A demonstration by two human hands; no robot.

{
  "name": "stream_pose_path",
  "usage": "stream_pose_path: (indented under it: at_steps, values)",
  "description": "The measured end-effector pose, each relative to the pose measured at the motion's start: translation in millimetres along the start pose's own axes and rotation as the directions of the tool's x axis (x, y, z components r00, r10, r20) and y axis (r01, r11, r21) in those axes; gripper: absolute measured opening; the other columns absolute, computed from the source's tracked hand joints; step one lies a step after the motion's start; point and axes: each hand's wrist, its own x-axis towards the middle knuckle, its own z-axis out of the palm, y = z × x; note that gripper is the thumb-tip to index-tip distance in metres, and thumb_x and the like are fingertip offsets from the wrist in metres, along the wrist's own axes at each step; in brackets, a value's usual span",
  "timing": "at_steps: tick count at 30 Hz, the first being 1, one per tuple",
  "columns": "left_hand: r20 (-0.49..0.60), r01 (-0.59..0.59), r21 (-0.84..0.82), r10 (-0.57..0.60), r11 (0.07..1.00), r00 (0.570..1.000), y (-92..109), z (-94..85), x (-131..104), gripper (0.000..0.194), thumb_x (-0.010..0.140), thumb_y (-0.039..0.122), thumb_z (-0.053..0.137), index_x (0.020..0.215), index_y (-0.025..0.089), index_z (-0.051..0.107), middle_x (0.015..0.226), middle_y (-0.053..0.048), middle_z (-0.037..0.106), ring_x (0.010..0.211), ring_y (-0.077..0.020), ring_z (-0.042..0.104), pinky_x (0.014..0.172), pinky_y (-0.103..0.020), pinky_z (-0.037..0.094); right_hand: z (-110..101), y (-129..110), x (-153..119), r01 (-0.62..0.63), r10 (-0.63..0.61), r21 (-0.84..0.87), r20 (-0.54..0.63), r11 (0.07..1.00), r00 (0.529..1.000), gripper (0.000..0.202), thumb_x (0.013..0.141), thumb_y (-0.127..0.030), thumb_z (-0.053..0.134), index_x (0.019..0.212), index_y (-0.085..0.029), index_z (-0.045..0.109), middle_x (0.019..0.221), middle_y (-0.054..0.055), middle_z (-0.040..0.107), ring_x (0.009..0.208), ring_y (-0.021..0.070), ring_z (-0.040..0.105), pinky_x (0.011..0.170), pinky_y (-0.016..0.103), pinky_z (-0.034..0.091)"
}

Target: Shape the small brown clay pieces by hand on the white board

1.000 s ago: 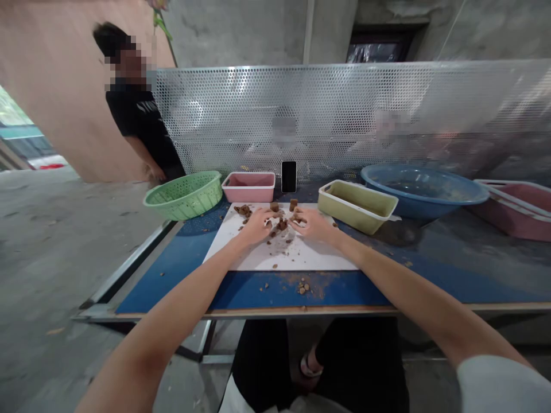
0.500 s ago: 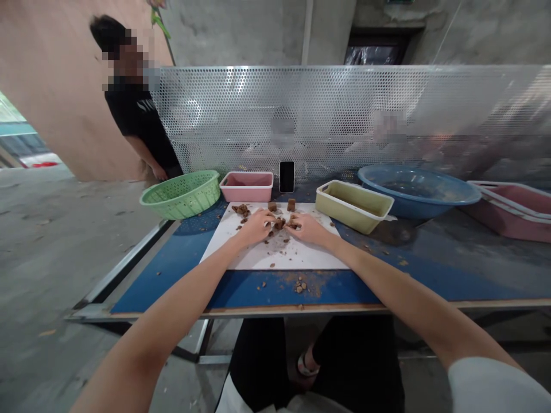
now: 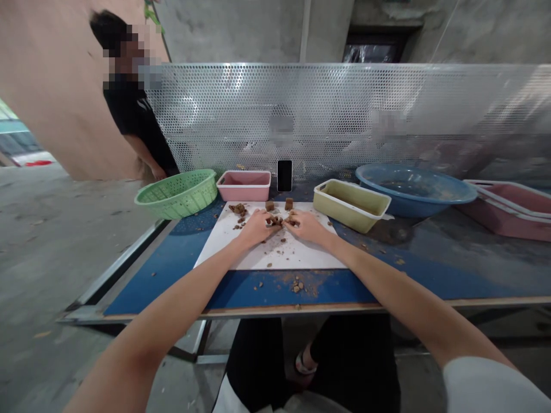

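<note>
Over a white board [image 3: 228,252], my left hand [image 3: 257,227] and my right hand [image 3: 307,226] face each other with curled fingers. Between their fingertips lie crumbly brown lumps [image 3: 278,221], which look like clods of soil; both hands are closed on them, and the fingers partly hide them. Just behind stand two brown blocks, a left block [image 3: 270,205] and a right block [image 3: 289,203]. A pile of brown chunks [image 3: 237,209] sits at the board's back left corner. Crumbs are scattered on the board around and in front of my hands.
Along the back are a green basket [image 3: 178,195], a pink bin [image 3: 244,193], an upright phone [image 3: 284,175], an olive bin [image 3: 350,205], a blue basin [image 3: 413,201] and stacked pink bins [image 3: 503,215]. A perforated metal screen [image 3: 327,115] rises behind. A person [image 3: 133,120] stands beyond, left.
My left hand has lowered slightly and drawn in over the lumps, covering more of the crumbs. My right hand stays nearly in place. The whole view has shifted a little.
</note>
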Motion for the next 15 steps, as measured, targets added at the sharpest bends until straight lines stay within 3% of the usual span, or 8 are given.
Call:
stream_pose_path:
  at_steps: [6,9,12,15]
  values:
    - [-0.014,0.051,-0.030,-0.051,0.998,0.999,5,0.5,1,0.008,0.078,0.029,0.088,0.077,0.024,0.082,0.085,-0.008,0.071,0.091,-0.0285,0.060,0.095,-0.042,0.046,-1,-1,0,0.008,-0.008,0.006,-0.024,1.000,1.000,0.028,0.107,-0.031,0.058,0.088,-0.019,0.075,0.091,0.009,0.070,0.084,0.0213,0.066,0.080,0.034,0.055]
    - [-0.040,0.177,-0.214,-0.190,0.961,0.981,10,-1.4,0,0.014,0.075,0.034,0.090,0.077,0.022,0.083,0.079,-0.007,0.072,0.077,-0.0241,0.059,0.078,-0.036,0.046,-4,-5,0,-0.005,0.006,0.008,-0.063,1.000,0.998,0.022,0.106,-0.037,0.062,0.112,-0.020,0.074,0.097,0.007,0.068,0.084,0.0217,0.065,0.080,0.035,0.056]
    - [0.058,0.333,-0.487,-0.350,0.808,0.935,16,-2.6,-1,0.029,0.076,0.044,0.091,0.088,0.019,0.086,0.080,-0.009,0.076,0.070,-0.0205,0.060,0.066,-0.033,0.043,-8,-13,0,0.004,-0.005,-0.011,-0.121,1.000,0.993,0.038,0.102,-0.046,0.068,0.130,-0.020,0.065,0.103,0.008,0.065,0.089,0.0243,0.066,0.084,0.039,0.058]
    - [0.189,0.408,-0.661,-0.387,0.630,0.903,21,-2.4,-2,0.041,0.073,0.048,0.094,0.097,0.017,0.087,0.089,-0.012,0.079,0.073,-0.0195,0.063,0.063,-0.030,0.042,-10,-20,1,0.009,-0.014,-0.031,-0.153,0.999,0.988,0.032,0.105,-0.045,0.064,0.125,-0.021,0.065,0.107,0.010,0.065,0.092,0.0260,0.067,0.088,0.042,0.059]
